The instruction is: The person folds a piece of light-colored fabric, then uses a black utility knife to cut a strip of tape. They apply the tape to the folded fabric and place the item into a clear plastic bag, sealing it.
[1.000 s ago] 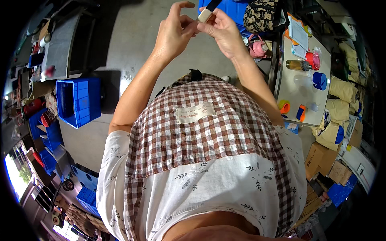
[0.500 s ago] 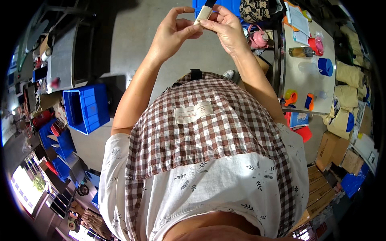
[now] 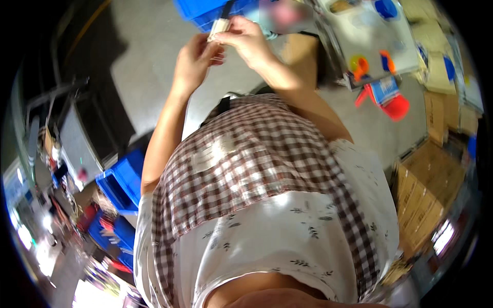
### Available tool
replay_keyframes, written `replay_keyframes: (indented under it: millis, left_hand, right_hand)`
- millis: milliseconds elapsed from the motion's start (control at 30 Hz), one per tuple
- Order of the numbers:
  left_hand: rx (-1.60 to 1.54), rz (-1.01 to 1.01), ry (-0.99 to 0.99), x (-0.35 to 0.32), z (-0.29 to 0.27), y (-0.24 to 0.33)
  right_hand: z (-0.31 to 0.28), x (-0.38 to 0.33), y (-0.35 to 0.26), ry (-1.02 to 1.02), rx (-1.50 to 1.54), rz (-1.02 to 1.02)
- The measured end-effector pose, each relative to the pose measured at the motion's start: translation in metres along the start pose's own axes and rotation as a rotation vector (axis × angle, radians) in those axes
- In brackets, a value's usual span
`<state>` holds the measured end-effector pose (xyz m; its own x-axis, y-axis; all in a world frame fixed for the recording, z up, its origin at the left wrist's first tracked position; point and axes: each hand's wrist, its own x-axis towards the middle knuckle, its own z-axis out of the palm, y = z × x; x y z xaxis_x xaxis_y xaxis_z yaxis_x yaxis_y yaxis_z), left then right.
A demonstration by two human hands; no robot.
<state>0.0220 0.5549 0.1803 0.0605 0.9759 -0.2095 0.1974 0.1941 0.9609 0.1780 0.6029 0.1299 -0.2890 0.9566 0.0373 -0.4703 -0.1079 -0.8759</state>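
Both my hands are raised in front of me over the grey floor. My left hand [image 3: 194, 57] and my right hand [image 3: 245, 40] together pinch a small pale cream block [image 3: 217, 27] with a thin dark strap or cord [image 3: 227, 8] running up from it. The block sits between the fingertips of both hands. A checked apron over a white leaf-print shirt fills the lower picture and hides what lies below my arms.
A blue crate [image 3: 205, 12] lies just beyond my hands. A grey table [image 3: 370, 36] with orange, yellow and blue small items stands at the right. Cardboard boxes [image 3: 431, 179] are stacked at the right edge. More blue bins [image 3: 120, 182] and cluttered shelves sit at the left.
The view has swung and blurred: my hands with the block now sit lower and left of the table, closer to the blue crate. The grip on the block is unchanged.
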Motion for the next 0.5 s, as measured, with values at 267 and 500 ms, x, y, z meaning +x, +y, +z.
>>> replay_keyframes:
  millis: [267, 500]
  left_hand:
    - [0.082, 0.012, 0.013, 0.022, 0.060, 0.019]
    - [-0.032, -0.061, -0.093, 0.031, 0.039, 0.038]
  right_hand:
    - [-0.051, -0.004, -0.026, 0.090, 0.037, 0.073]
    - [-0.109, 0.014, -0.085, 0.023, -0.248, 0.058]
